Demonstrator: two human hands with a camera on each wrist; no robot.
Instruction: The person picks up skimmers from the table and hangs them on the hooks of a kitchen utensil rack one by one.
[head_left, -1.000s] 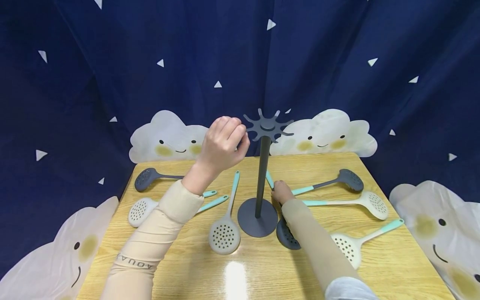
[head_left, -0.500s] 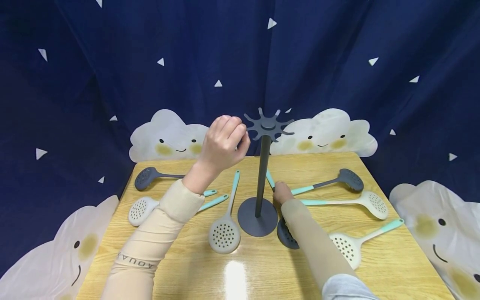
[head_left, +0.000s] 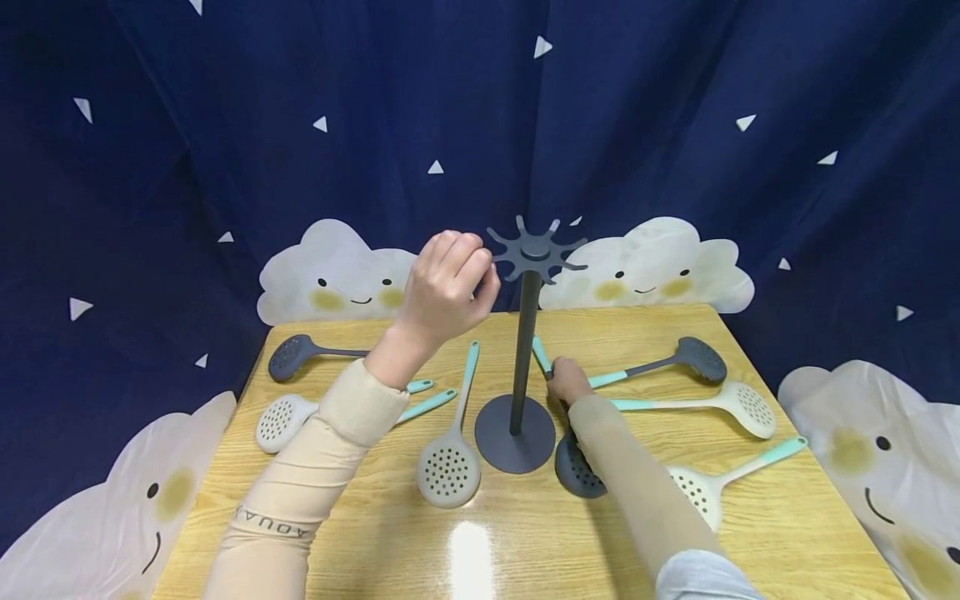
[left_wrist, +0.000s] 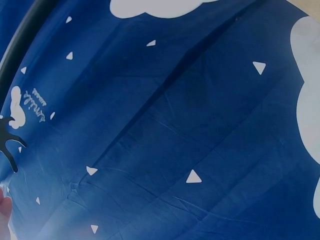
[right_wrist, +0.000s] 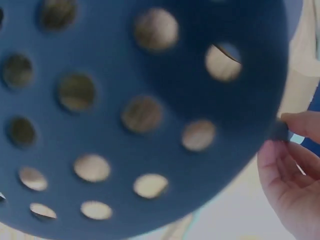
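My left hand is raised beside the top of a dark grey utensil rack. Its fingers curl at the tip of one of the rack's hooks and appear to pinch it; the contact is partly hidden. In the left wrist view only a fingertip and some hooks show. My right hand pinches the thin shaft of a dark skimmer just right of the rack's base. Its perforated head fills much of the right wrist view, with thumb and fingers at the shaft.
A white skimmer lies left of the base. Further left are a dark ladle-like skimmer and a white one, partly behind my forearm. On the right lie a dark skimmer and white ones. A curtain hangs behind.
The right hand and the dark skimmer have shifted slightly to the right, leaving more of its perforated head in sight. The left hand and the rack stay in place.
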